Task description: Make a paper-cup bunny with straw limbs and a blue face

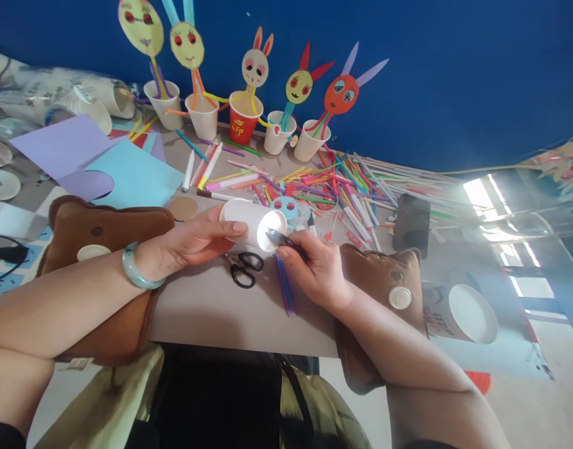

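Note:
My left hand [202,236] wraps round a white paper cup [243,218], which lies on its side above the table. The cup's brightly lit round end faces right; whether that is its base or its mouth, I cannot tell. Closed in my right hand [317,265] is a black utility knife [282,239], its short metal tip at that round end. Below the cup lie scissors with black handles [243,277]. Blue and purple sticks [285,284] rest beside my right hand. Just behind the cup is a light blue paper face [286,209] with red eyes.
Several paper cups with face figures, among them a red cup [244,128], stand along the blue wall. Markers and coloured sticks [351,187] cover the table's back. Brown cushions [99,231] lie under both forearms. A phone [411,224] lies right; coloured paper [136,174] lies left.

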{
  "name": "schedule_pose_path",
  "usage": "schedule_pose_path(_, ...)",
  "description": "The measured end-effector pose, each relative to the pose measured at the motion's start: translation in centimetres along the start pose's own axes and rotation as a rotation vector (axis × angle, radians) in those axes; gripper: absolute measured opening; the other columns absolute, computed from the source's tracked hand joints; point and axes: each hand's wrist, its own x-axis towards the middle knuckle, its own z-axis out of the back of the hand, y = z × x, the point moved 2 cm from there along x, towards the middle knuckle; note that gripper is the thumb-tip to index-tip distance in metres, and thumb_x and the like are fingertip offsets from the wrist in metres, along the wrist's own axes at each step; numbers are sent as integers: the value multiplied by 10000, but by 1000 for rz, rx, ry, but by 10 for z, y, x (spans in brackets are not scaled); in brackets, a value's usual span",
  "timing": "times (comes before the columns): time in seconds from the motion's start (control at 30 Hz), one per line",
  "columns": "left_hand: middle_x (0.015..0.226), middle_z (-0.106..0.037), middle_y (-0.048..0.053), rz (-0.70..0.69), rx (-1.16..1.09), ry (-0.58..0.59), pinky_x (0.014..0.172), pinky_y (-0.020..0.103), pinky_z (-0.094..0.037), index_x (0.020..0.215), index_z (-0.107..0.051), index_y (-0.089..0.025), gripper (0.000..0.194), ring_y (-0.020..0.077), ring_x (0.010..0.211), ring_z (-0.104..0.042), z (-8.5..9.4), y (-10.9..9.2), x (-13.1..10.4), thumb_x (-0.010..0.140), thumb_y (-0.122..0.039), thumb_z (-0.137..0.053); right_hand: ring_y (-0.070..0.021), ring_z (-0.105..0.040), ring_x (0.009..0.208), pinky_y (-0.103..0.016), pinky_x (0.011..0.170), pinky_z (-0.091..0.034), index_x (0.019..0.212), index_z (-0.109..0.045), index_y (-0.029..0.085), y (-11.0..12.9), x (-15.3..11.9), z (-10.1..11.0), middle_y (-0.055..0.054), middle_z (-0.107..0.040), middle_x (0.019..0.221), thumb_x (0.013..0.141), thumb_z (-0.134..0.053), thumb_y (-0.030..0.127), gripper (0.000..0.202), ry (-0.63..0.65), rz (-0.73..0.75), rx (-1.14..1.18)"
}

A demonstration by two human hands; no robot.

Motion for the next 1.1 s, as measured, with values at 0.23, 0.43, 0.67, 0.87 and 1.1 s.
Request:
schedule_pose_path(0.23,1009,-766,139,-3,-9,-33,943,417,-559,1091,-712,-121,465,316,1042,-712,1,0,0,720,-364,-850,-86,-468,542,-216,536,-385,816,-575,207,0,0,-1,40,-571,653,983,-587,402,257,-11,-16,11)
schedule_pose_path(0.43,1026,-767,135,-16,-30,-21,954,419,-553,1078,-719,-122,428,320,1067,-706,1,1,1,731,-339,-844,-75,-406,515,-208,510,-347,795,-552,208,1,1,0,55,-513,616,983,-581,411,278,-2,-39,8)
schedule_pose_path(0.67,1035,-760,129,-29,-22,-5,961,411,-545,1067,-729,-124,430,320,1087,-694,1,-1,0,723,-352,-851,-86,-361,496,-230,491,-324,753,-516,217,-4,-5,-4,56,-454,571,999,-501,525,394,-68,-101,73)
schedule_pose_path(0.87,1017,-767,114,-58,-5,-60,974,392,-531,1036,-738,-133,432,308,1087,-691,0,-5,-1,684,-346,-870,-96,-369,504,-247,495,-322,783,-479,230,-14,-14,-6,58,-444,591,963,-501,623,433,-231,-77,205)
schedule_pose_path(1.1,999,-767,115,-67,2,-47,961,392,-537,1034,-740,-146,417,310,1090,-690,0,-3,0,691,-346,-868,-75,-372,487,-219,462,-293,817,-510,217,-2,-5,-1,65,-497,596,986,-545,476,311,-186,23,-23)
